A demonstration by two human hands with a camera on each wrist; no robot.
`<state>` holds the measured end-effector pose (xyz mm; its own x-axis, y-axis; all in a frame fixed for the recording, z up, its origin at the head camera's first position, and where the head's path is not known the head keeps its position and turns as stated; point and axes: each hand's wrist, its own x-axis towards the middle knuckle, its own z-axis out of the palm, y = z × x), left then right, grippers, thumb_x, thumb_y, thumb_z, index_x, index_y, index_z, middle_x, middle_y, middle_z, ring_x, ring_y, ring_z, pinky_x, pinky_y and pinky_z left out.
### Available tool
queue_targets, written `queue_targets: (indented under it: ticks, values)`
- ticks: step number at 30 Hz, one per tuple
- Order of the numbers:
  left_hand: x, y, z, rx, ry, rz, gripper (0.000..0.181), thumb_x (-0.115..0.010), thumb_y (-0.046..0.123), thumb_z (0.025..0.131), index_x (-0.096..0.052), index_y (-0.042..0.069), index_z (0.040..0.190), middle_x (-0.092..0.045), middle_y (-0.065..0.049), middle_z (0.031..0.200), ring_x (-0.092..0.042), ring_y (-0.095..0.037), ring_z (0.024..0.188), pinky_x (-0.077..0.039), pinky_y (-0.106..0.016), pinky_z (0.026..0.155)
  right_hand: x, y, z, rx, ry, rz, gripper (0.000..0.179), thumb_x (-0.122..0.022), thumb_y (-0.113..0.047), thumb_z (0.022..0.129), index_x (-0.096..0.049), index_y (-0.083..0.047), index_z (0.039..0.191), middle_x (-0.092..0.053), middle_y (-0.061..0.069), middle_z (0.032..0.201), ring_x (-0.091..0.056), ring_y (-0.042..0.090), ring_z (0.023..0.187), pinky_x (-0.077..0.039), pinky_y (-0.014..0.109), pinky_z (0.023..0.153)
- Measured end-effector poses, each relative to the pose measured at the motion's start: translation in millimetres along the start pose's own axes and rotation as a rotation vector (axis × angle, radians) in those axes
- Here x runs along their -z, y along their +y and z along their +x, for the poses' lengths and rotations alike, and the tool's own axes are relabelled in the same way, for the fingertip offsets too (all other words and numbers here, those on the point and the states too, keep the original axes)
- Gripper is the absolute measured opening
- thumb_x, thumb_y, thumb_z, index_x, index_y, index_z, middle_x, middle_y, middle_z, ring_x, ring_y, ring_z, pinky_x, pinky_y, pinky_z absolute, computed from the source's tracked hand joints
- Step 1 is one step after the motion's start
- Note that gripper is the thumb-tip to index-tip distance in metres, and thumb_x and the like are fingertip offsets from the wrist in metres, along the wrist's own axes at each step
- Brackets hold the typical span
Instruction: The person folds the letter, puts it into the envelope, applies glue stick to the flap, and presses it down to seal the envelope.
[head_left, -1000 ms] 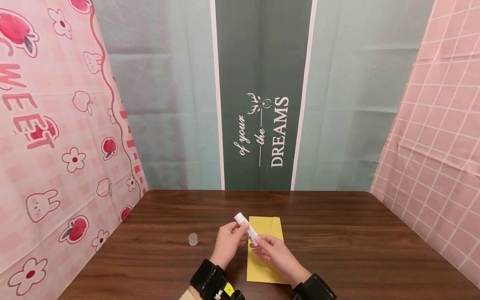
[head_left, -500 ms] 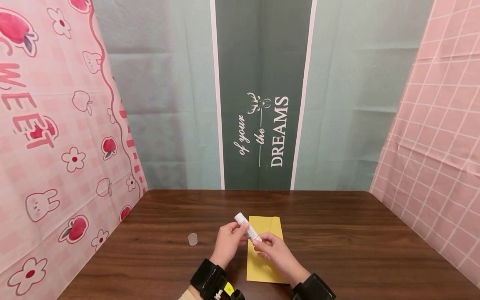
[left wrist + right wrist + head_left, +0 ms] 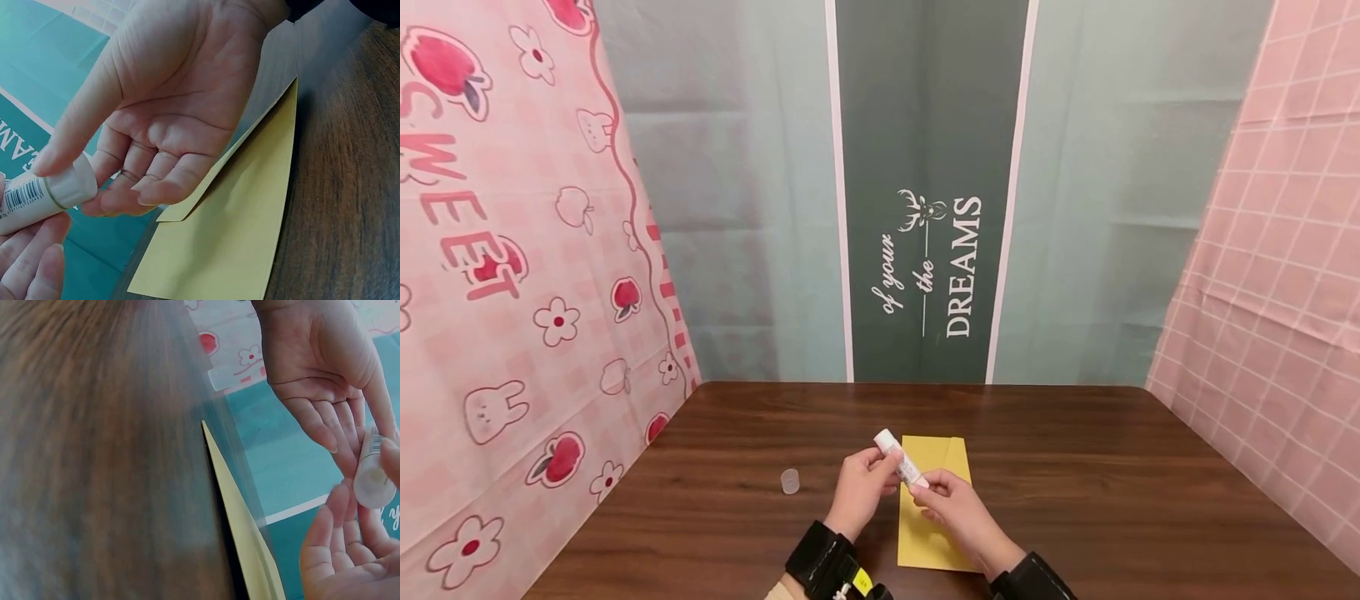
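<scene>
Above a yellow envelope [image 3: 928, 542], both hands hold a white glue stick [image 3: 898, 457], tilted with its upper end toward the left. My left hand [image 3: 859, 487] grips the tube around its middle, thumb on top. The lower end is pinched between the thumb and fingers of my right hand [image 3: 957, 510]. In the left wrist view, a barcode shows on the glue stick [image 3: 25, 197], and the right hand's [image 3: 181, 81] other fingers are loosely bent. The right wrist view shows the round base of the glue stick [image 3: 375, 487] beside the right thumb.
A small translucent cap [image 3: 790, 481] stands on the dark wooden table [image 3: 1075, 500], left of the hands. The envelope's flap [image 3: 234, 153] stands partly raised. Patterned pink cloths [image 3: 550, 333] hang at both sides, and a green curtain [image 3: 925, 125] hangs behind the table.
The right fingers have shifted slightly at the glue stick's lower end. The left hand keeps its grip. The head view has moved a little, so everything appears slightly lower and further right.
</scene>
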<state>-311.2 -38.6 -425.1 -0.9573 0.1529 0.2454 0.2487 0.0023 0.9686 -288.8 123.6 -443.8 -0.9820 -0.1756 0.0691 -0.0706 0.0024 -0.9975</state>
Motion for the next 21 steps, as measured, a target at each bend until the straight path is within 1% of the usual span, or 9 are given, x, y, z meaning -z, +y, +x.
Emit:
queue_targets:
  ticks: [2, 5, 7, 10, 12, 14, 17, 19, 21]
  values:
    - [-0.4, -3.5, 1.2, -0.006, 0.003, 0.001, 0.036, -0.06, 0.024, 0.092, -0.062, -0.01, 0.106, -0.069, -0.017, 0.091, -0.068, -0.024, 0.079, -0.054, -0.036, 0.069, 2.0, 0.9, -1.1, -0.022, -0.037, 0.027, 0.046, -0.057, -0.03, 0.093, -0.052, 0.01, 0.114, -0.064, 0.008, 0.094, -0.06, 0.015, 0.085, -0.048, 0.029, 0.075]
    - [0.1, 3.1, -1.7, -0.01, 0.009, 0.001, 0.034, -0.059, 0.021, 0.093, -0.061, -0.011, 0.105, -0.069, -0.019, 0.091, -0.068, -0.025, 0.079, -0.054, -0.038, 0.069, 4.3, 1.1, -2.0, -0.051, -0.094, 0.069, 0.054, -0.049, -0.035, 0.097, -0.049, 0.012, 0.123, -0.066, 0.012, 0.102, -0.062, 0.014, 0.088, -0.049, 0.028, 0.076]
    - [0.3, 10.1, -5.1, -0.016, 0.011, 0.006, 0.033, -0.059, 0.018, 0.093, -0.061, -0.012, 0.104, -0.068, -0.02, 0.09, -0.068, -0.027, 0.079, -0.054, -0.039, 0.069, 3.9, 0.4, -2.0, -0.054, -0.084, 0.075, 0.053, -0.048, -0.034, 0.097, -0.05, 0.013, 0.122, -0.067, 0.011, 0.099, -0.063, 0.013, 0.086, -0.049, 0.027, 0.075]
    - [-0.2, 17.7, -8.1, -0.011, 0.01, 0.004, 0.032, -0.059, 0.017, 0.092, -0.061, -0.013, 0.104, -0.068, -0.022, 0.091, -0.068, -0.028, 0.079, -0.054, -0.041, 0.07, 1.6, -1.6, -1.5, -0.026, -0.023, 0.05, 0.047, -0.056, -0.029, 0.094, -0.054, 0.012, 0.116, -0.065, 0.007, 0.094, -0.059, 0.014, 0.084, -0.049, 0.027, 0.075]
    - [-0.4, 15.7, -7.2, -0.012, 0.008, 0.005, 0.033, -0.06, 0.018, 0.092, -0.061, -0.012, 0.104, -0.068, -0.021, 0.091, -0.068, -0.027, 0.079, -0.054, -0.04, 0.07, 0.0, -2.7, -1.2, -0.007, 0.011, 0.025, 0.045, -0.061, -0.025, 0.092, -0.054, 0.013, 0.114, -0.062, 0.005, 0.092, -0.057, 0.014, 0.083, -0.049, 0.027, 0.074]
    - [-0.4, 10.2, -4.2, -0.003, 0.01, 0.006, 0.034, -0.06, 0.021, 0.092, -0.062, -0.011, 0.105, -0.069, -0.019, 0.09, -0.068, -0.025, 0.079, -0.054, -0.038, 0.069, -0.9, -3.2, -1.1, 0.001, 0.02, 0.018, 0.045, -0.063, -0.023, 0.09, -0.053, 0.013, 0.115, -0.061, 0.005, 0.092, -0.055, 0.015, 0.084, -0.048, 0.028, 0.075]
    - [0.2, 1.1, 0.6, 0.0, 0.022, 0.01, 0.037, -0.061, 0.025, 0.091, -0.062, -0.009, 0.105, -0.069, -0.016, 0.09, -0.068, -0.022, 0.078, -0.054, -0.036, 0.069, 0.5, -1.8, -0.8, -0.013, -0.013, 0.021, 0.047, -0.059, -0.026, 0.093, -0.052, 0.013, 0.118, -0.062, 0.007, 0.097, -0.058, 0.016, 0.088, -0.048, 0.029, 0.077]
    - [0.6, -1.2, 1.8, -0.003, 0.033, 0.006, 0.038, -0.062, 0.026, 0.09, -0.062, -0.009, 0.106, -0.069, -0.016, 0.09, -0.068, -0.022, 0.077, -0.054, -0.037, 0.069, 2.1, -0.6, -0.8, -0.033, -0.049, 0.039, 0.049, -0.053, -0.029, 0.096, -0.051, 0.013, 0.121, -0.065, 0.01, 0.101, -0.06, 0.015, 0.09, -0.048, 0.03, 0.078]
    - [1.1, -2.2, 2.3, -0.012, 0.038, 0.0, 0.039, -0.062, 0.026, 0.09, -0.062, -0.009, 0.106, -0.069, -0.017, 0.091, -0.068, -0.023, 0.078, -0.054, -0.038, 0.07, 3.6, 0.9, -0.7, -0.047, -0.071, 0.056, 0.05, -0.05, -0.031, 0.097, -0.051, 0.013, 0.121, -0.066, 0.01, 0.102, -0.062, 0.014, 0.09, -0.049, 0.029, 0.079]
